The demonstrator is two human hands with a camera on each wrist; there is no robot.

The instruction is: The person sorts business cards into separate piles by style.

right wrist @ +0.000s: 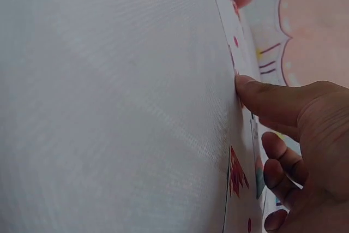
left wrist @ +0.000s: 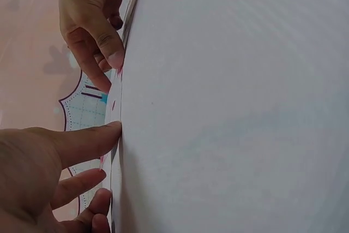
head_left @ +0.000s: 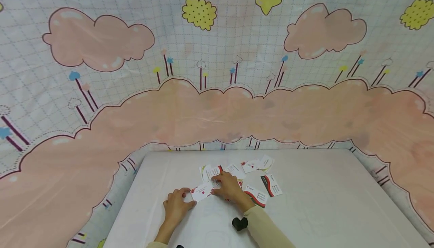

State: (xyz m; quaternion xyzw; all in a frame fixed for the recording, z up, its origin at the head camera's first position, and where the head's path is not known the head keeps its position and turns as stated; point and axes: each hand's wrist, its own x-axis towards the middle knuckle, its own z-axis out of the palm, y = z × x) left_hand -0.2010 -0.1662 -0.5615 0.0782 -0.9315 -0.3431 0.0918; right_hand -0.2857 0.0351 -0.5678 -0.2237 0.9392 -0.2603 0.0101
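Observation:
A white business card with red corner patterns and a red dot lies near the table's middle, between both hands. My left hand pinches its left end, thumb at the lower corner and forefinger at the upper. At the opposite end, my right hand grips the card between thumb and forefinger. The left wrist view shows the left thumb on the card's near edge. In the right wrist view, the right thumb presses the other end, and another red-patterned card lies below it.
Several cards lie loosely spread behind and right of the hands. Among them are a black, red and white card, a red-striped card partly beside the right wrist, and a red-flowered card. The white table meets a patterned cloth backdrop.

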